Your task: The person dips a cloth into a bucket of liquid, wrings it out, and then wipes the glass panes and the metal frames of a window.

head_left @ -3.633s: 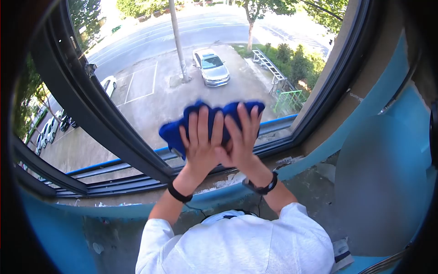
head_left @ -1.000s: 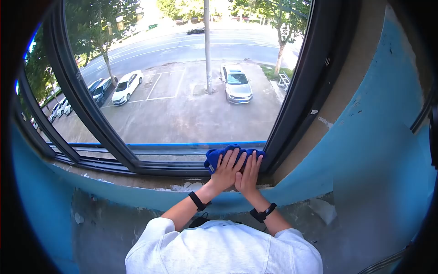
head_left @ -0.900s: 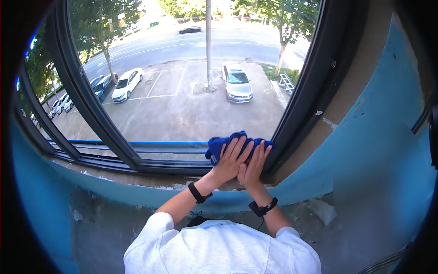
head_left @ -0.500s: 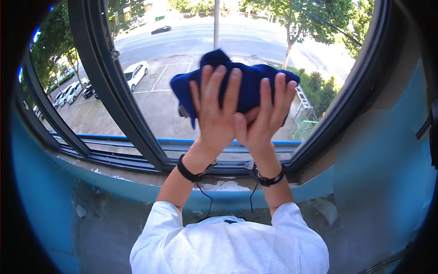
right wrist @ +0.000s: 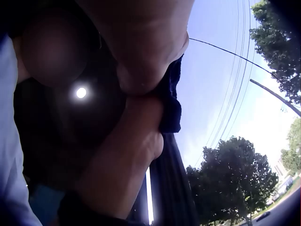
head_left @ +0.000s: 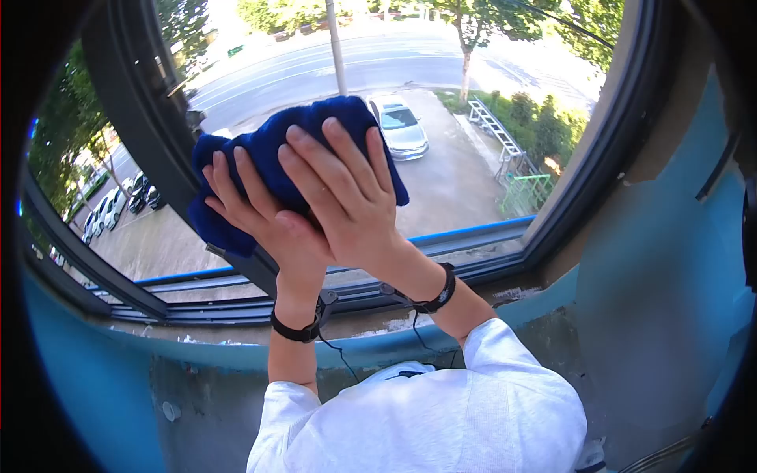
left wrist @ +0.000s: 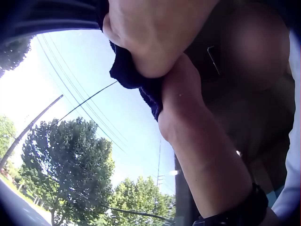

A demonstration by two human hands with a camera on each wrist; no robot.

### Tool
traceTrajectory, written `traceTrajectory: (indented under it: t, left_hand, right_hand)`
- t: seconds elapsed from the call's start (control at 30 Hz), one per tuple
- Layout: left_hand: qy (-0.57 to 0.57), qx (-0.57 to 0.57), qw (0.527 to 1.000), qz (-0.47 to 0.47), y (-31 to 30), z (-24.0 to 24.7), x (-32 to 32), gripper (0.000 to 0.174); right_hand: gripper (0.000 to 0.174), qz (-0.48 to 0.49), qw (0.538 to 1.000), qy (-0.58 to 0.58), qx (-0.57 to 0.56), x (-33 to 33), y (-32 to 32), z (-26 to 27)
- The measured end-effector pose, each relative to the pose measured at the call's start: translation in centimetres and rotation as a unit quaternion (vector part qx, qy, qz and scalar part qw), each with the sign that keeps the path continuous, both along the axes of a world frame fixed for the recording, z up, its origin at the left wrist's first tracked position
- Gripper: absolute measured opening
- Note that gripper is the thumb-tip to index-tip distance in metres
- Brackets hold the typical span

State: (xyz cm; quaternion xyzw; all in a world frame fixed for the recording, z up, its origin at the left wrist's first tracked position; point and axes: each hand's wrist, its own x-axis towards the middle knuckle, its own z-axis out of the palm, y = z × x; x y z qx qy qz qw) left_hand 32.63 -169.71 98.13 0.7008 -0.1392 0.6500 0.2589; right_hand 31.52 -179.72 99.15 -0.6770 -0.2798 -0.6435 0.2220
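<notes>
A folded dark blue cloth (head_left: 276, 146) lies against the window pane in the head view, its left end over the dark vertical frame. Spread over the cloth's left part is the left hand (head_left: 272, 217), fingers nearly straight. The right hand (head_left: 347, 193) presses flat on its right part, fingers extended up and left. The hands touch near the thumbs. In the left wrist view the cloth (left wrist: 124, 68) shows as a dark edge beside the hands; the right wrist view also has the cloth (right wrist: 173, 101) at the hand's edge. Fingertips are hidden in both wrist views.
The dark window frame (head_left: 579, 185) curves round the right side. Below runs a sill (head_left: 516, 293) with white flaking patches, above a blue wall (head_left: 87, 378). Outside stand a silver car (head_left: 402, 126), a pole (head_left: 337, 47) and trees. Cables hang from both wrist bands.
Both hands and the cloth rose from the pane's lower right corner, then moved left to the vertical frame. The head view has shifted, and the hands now tilt leftward.
</notes>
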Motion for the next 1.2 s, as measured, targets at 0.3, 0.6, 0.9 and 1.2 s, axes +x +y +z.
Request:
traceTrajectory:
  t: [0.3,0.6,0.9,1.2]
  left_hand:
    - [-0.037,0.119,0.991,-0.037,-19.1,3.2,-0.7,0.059]
    - [-0.027,0.156,0.966,-0.204,-26.7,2.2,-2.0,0.054]
    - [-0.029,0.031,0.999,-0.029,-7.5,4.4,-0.5,0.059]
    - [-0.072,0.052,0.985,0.145,2.2,1.9,0.3,0.073]
  right_hand:
    - [0.058,-0.101,0.992,-0.064,0.035,-0.7,-20.1,1.4]
    - [0.062,-0.158,0.981,-0.052,0.098,-2.0,-26.8,0.1]
    - [0.06,-0.074,0.996,-0.031,0.03,-0.1,-7.4,3.7]
    - [0.056,0.072,0.995,-0.004,-0.063,0.6,2.3,2.8]
